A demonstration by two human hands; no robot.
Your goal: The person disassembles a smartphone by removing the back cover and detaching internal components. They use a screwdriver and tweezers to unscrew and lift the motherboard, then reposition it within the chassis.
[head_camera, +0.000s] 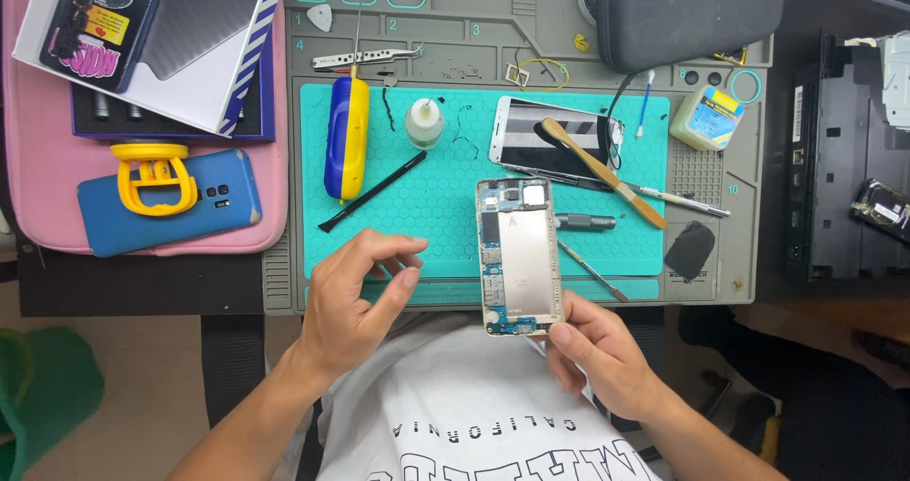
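Teal repair mat [445,206] under us | our right hand [599,348] pinches opened phone [518,256] bottom corner | our left hand [355,296] beside it, fingers curled, empty

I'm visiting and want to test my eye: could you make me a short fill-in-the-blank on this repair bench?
1. The right hand holds an opened ____ by its lower end.
2. The left hand holds ____.
3. The suction cup on the blue phone is ____ in colour.

Missing words: phone; nothing; yellow
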